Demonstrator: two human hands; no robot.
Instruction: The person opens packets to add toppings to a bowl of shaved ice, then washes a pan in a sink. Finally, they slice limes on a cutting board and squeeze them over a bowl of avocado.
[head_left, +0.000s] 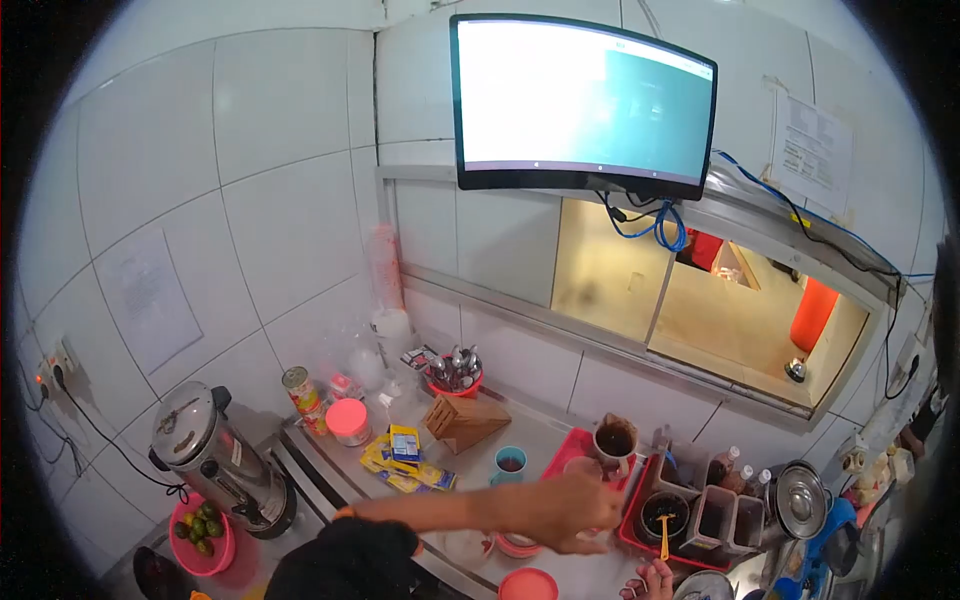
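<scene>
Pink bowl (215,565): far left, filled with green and yellowish fruit.
Left arm: black sleeve (345,565) at the near edge, bare forearm stretched rightward over the counter.
Red cutlery pot (463,388): far side, packed with upright spoons.
Blue mug (504,477): beyond the forearm, dark liquid inside.
Pink lid (528,586): on a container at the near edge.
Left hand (572,512): back up, wrist bent, fingers curled downward; whether they grip anything cannot be told.
Brown-stained cup (620,465): just beyond the left hand, dark brown matter inside.
Right hand (652,581): only bent fingers show at the near edge; its hold cannot be told.
Dark bowl (648,528): nearest the right hand, on the red tray (639,490), yellow spoon (665,538) leaning in dark contents.
Clear boxes (703,545): right of the bowl, partly filled, contents dark.
</scene>
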